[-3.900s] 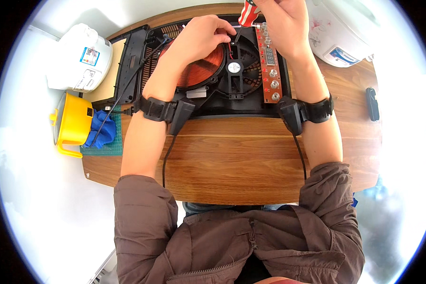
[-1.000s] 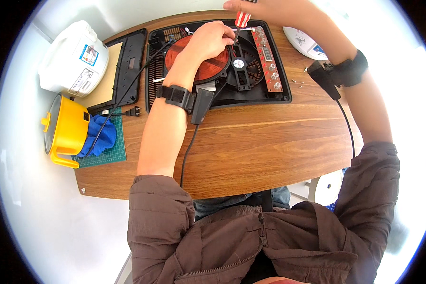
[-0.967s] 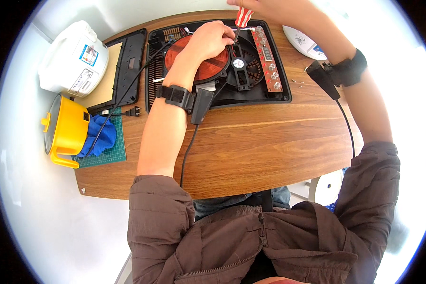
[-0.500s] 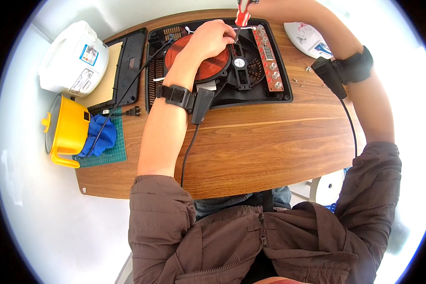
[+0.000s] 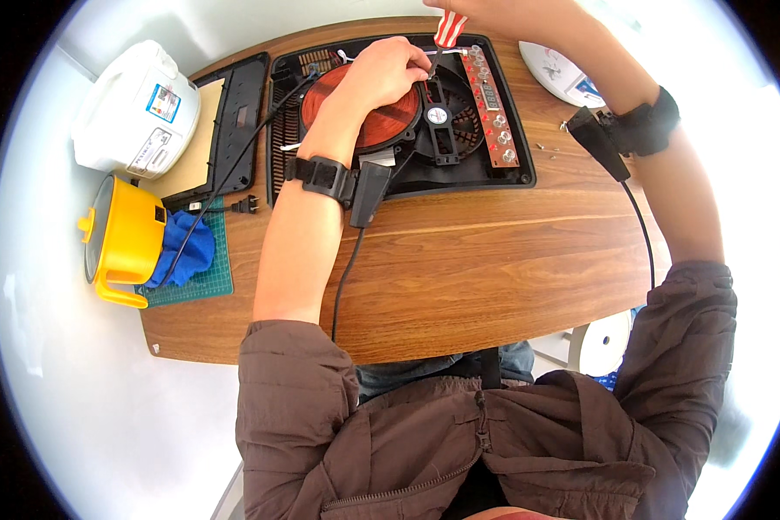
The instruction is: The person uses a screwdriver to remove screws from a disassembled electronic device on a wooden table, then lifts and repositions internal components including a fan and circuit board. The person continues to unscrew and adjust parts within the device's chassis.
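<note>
Screwdriver point(image 5: 448, 31): leaning slightly, pointing down at far end of fan point(image 5: 438, 115).
Right hand point(image 5: 492, 12): arching in, gripping handle from above, partly cropped.
Left hand point(image 5: 385, 73): reaching over coil point(image 5: 371, 123), fingertips bunching near screwdriver tip; can't tell if pinching anything.

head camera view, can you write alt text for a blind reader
A person's right hand, cut off at the top, points a striped screwdriver down toward a fan in an opened black appliance, the left hand by the tip.
</note>
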Demonstrator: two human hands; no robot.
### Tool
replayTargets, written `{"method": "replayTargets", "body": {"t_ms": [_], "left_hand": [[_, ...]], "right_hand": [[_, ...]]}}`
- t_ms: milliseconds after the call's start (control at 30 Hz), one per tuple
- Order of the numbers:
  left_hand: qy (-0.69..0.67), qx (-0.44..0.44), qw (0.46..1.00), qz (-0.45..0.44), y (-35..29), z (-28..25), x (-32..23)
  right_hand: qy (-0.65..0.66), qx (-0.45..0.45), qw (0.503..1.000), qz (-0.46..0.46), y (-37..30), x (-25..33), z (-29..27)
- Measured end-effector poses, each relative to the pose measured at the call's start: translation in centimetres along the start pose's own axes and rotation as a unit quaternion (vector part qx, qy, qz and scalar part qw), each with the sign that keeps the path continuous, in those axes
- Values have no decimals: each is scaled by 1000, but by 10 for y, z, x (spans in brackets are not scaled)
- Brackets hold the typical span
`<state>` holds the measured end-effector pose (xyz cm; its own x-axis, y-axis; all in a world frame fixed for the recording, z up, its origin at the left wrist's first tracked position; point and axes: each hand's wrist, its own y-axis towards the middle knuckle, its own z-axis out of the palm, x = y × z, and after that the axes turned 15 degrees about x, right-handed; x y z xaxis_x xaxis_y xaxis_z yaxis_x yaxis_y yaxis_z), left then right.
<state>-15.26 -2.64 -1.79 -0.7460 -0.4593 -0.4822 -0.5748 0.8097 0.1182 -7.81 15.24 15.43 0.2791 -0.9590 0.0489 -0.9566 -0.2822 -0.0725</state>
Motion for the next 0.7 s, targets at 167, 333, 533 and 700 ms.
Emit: {"method": "replayTargets", "body": {"t_ms": [167, 333, 533, 700], "left_hand": [[15, -7, 1000, 9, -2, 0, 3], [20, -15, 1000, 10, 0, 2, 4], [4, -5, 1000, 5, -1, 3, 5], [6, -16, 1000, 17, 2, 5, 6]], "right_hand": [[116, 11, 990, -85, -17, 12, -6], [49, 4, 998, -36, -5, 7, -2], [99, 14, 991, -89, -22, 20, -12], [151, 52, 985, -62, -8, 5, -9]]}}
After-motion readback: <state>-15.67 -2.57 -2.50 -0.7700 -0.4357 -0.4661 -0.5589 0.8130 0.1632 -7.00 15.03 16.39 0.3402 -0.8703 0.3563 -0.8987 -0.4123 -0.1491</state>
